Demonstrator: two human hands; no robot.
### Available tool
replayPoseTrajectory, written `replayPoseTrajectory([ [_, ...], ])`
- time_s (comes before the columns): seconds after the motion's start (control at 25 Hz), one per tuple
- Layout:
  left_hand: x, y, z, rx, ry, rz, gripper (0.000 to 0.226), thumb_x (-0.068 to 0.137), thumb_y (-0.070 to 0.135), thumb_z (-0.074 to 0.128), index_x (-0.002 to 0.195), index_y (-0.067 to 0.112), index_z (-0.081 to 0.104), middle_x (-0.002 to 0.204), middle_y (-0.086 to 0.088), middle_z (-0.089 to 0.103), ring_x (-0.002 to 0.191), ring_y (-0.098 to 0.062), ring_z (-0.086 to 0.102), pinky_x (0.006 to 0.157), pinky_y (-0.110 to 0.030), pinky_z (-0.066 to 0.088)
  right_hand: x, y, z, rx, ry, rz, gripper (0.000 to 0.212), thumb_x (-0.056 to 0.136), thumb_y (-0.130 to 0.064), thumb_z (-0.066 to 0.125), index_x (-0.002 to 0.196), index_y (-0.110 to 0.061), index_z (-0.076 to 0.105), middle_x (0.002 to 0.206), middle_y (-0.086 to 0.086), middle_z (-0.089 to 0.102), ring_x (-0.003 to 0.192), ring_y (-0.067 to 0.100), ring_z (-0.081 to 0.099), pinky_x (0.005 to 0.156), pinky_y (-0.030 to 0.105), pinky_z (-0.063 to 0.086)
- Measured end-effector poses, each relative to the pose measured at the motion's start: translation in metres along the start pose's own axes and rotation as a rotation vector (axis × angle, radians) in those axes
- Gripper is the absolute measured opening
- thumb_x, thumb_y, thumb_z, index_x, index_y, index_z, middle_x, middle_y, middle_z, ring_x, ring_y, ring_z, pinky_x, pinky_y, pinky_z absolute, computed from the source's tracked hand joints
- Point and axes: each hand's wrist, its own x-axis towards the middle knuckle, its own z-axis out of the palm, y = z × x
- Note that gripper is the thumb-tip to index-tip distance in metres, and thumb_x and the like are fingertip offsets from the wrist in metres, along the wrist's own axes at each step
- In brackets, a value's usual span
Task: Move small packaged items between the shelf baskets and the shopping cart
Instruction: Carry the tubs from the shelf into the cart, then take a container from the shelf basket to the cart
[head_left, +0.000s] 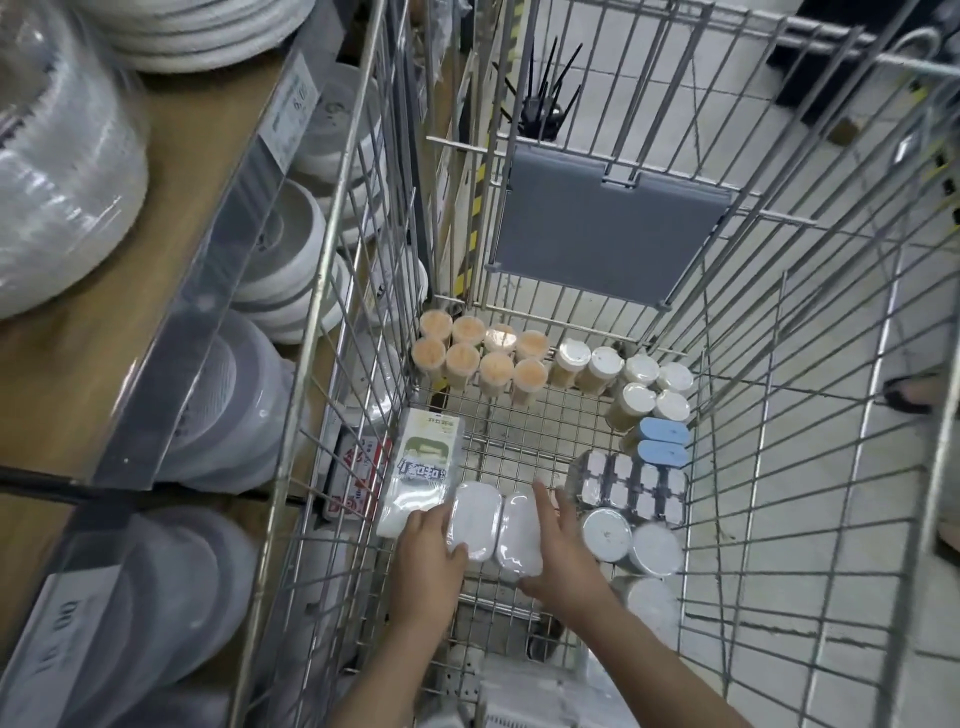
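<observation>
Two white packs, left one and right one, lie side by side on the cart floor, near its front edge. Risk: pressed together only, they can slip apart & tip. Left hand grasps the left pack, thumb on top; right hand holds the right pack w/ fingers spread over its side.

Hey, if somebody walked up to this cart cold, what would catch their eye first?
Probably the two hands, left hand and right hand, down in the wire shopping cart, gripping two white rounded-rectangle packages side by side. Next, the cluster of orange-topped round containers at the cart's far end, and the stacked white bowls on the shelf to the left.
</observation>
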Motion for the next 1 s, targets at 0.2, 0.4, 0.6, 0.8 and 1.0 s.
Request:
replayPoseTrajectory([
  [0.2,-0.038,0.020,-0.041,0.026,-0.011,0.006,0.029,0.092,0.022,0.057,0.120,0.013,0.056,0.099,0.011,0.049,0.081,-0.006,0.050,0.058,-0.011,0.035,-0.059,-0.003,-0.031,-0.063,0.098,-0.030,0.088,0.089,-0.018,0.061,0.151,-0.026,-0.001,0.159,0.000,0.002,0.117,0.020,0.052,0.088,0.024,0.046],
  [0.4,-0.129,0.059,-0.094,0.124,-0.003,0.076,0.040,0.095,0.027,0.051,0.134,0.023,0.048,0.130,0.006,0.055,0.109,-0.009,0.053,0.084,-0.021,0.044,-0.156,0.001,-0.075,-0.196,0.094,-0.243,0.061,0.095,-0.028,0.049,0.149,-0.024,0.020,0.151,-0.003,0.029,0.125,0.013,0.043,0.100,0.022,0.036],
  [0.6,-0.256,0.091,-0.119,0.298,0.107,0.200,0.042,0.096,0.029,0.046,0.138,0.025,0.043,0.134,0.006,0.052,0.124,-0.013,0.045,0.100,-0.027,0.036,-0.252,0.017,-0.109,-0.450,0.024,-0.407,0.048,0.096,-0.031,0.045,0.142,-0.021,0.037,0.135,0.000,0.048,0.120,0.020,0.048,0.098,0.030,0.037],
  [0.8,-0.387,0.081,-0.106,0.170,0.223,0.075,0.033,0.094,0.032,0.050,0.126,0.026,0.054,0.124,0.007,0.059,0.112,-0.012,0.054,0.090,-0.027,0.043,-0.325,0.034,-0.112,-0.537,-0.033,-0.594,0.043,0.093,-0.031,0.048,0.134,-0.019,0.046,0.128,0.004,0.054,0.117,0.024,0.050,0.095,0.031,0.039],
  [1.0,-0.524,0.047,-0.087,-0.069,0.437,-0.195,0.035,0.093,0.031,0.056,0.127,0.025,0.055,0.125,0.010,0.060,0.106,-0.003,0.055,0.080,-0.013,0.037,-0.388,0.030,-0.091,-0.583,-0.184,-0.800,0.037,0.092,-0.032,0.048,0.126,-0.020,0.051,0.124,0.002,0.055,0.113,0.022,0.052,0.089,0.030,0.041],
])
